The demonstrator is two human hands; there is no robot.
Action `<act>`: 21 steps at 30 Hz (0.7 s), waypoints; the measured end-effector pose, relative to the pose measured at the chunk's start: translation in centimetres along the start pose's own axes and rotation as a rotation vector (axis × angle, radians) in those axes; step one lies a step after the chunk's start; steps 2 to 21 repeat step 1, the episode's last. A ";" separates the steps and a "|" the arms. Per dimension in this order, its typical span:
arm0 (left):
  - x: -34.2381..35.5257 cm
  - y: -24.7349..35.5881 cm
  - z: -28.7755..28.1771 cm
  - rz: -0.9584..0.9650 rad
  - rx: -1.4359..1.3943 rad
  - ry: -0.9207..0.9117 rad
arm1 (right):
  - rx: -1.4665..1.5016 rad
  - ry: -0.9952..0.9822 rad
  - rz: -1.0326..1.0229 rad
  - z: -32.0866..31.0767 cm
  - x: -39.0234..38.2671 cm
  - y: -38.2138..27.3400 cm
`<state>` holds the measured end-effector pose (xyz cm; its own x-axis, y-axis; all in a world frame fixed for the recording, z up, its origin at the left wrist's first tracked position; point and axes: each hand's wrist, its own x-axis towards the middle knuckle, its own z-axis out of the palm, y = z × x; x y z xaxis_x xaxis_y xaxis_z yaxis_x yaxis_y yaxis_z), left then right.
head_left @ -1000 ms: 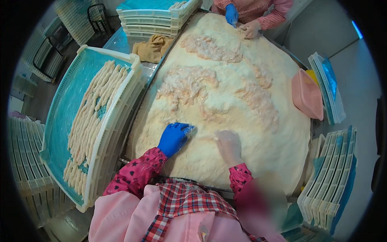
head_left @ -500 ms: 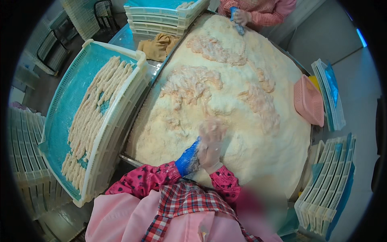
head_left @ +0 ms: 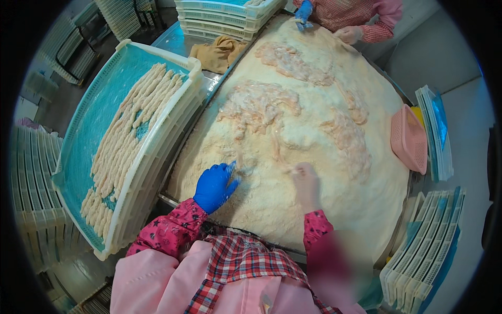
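Note:
A wide bed of pale crumb coating [head_left: 251, 201] lies in front of me, with pinkish raw meat strips [head_left: 256, 102] heaped on it. My left hand [head_left: 214, 187], in a blue glove dusted with crumbs, is over the near left part. Its thumb stands apart from the fingers, whose tips are close to a thin hanging strip of meat. My right hand [head_left: 306, 183], in a clear glove and slightly blurred, has its fingers closed at the near end of another meat strip [head_left: 277, 155], which trails back toward the heap.
To the left, a stacked white tray [head_left: 78, 131] with blue lining holds rows of coated strips [head_left: 128, 136]. A brown cloth [head_left: 217, 54] lies beyond it. At right are a pink basket [head_left: 409, 138] and stacked trays [head_left: 423, 251]. Across the table, a co-worker's gloved hands [head_left: 349, 34] are at the crumbs.
My hands were together over the crumbs and have moved apart, left hand to the left, right hand to the right. The right fingers now meet a meat strip. The co-worker's hands have separated too.

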<state>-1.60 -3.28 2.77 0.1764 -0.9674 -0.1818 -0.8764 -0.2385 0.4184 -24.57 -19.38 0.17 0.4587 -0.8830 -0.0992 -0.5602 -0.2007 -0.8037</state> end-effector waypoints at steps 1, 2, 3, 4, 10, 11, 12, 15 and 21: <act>-0.5 -0.5 0.7 0.016 0.073 -0.042 | 0.222 0.036 0.093 -0.7 -0.1 0.3; -0.5 -0.5 0.7 0.016 0.073 -0.042 | 0.222 0.036 0.093 -0.7 -0.1 0.3; -0.5 -0.5 0.7 0.016 0.073 -0.042 | 0.222 0.036 0.093 -0.7 -0.1 0.3; -0.5 -0.5 0.7 0.016 0.073 -0.042 | 0.222 0.036 0.093 -0.7 -0.1 0.3; -0.5 -0.5 0.7 0.016 0.073 -0.042 | 0.222 0.036 0.093 -0.7 -0.1 0.3; -0.5 -0.5 0.7 0.016 0.073 -0.042 | 0.222 0.036 0.093 -0.7 -0.1 0.3; -0.5 -0.5 0.7 0.016 0.073 -0.042 | 0.222 0.036 0.093 -0.7 -0.1 0.3; -0.5 -0.5 0.7 0.016 0.073 -0.042 | 0.222 0.036 0.093 -0.7 -0.1 0.3; -0.5 -0.5 0.7 0.016 0.073 -0.042 | 0.222 0.036 0.093 -0.7 -0.1 0.3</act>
